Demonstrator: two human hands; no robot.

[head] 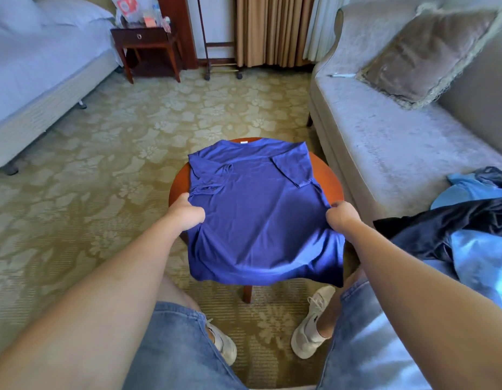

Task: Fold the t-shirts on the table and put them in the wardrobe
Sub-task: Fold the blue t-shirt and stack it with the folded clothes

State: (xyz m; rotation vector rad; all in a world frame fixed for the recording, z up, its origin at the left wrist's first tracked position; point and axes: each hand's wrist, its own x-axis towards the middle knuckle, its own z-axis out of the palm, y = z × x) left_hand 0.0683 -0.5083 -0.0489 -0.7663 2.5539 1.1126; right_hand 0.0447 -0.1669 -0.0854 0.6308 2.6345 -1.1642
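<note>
Blue t-shirt (258, 209) lies spread across the small round desk (330, 178), collar at the far edge and hem hanging off the near edge toward the seated person's knees. Both sleeves (292, 170) are turned in onto the chest, so the body makes a rough rectangle. The left hand (188, 212) grasps the shirt's left edge about halfway down, fingers curled into the cloth. The right hand (342, 216) pinches a bunch of the opposite edge at the same height. The fabric is drawn taut between the 2 hands, with creases running to each grip.

From where I stand, this looks like the middle of folding this 1 shirt: sleeves done, the fold along the length about to be made. The next move calls for both hands to travel together, so that the tucked sleeves keep their place and the edges meet squarely. The cloth looks thin and slack, and the desk is smaller than the shirt, so the hanging hem needs bringing up onto the top.

Just beside the person's right arm, a heap of clothes (469, 220), light blue and dark, rests on the grey sofa (385, 153); those may be next. Across the patterned carpet (103, 164) stands a bed (33, 80). No wardrobe is in sight.
</note>
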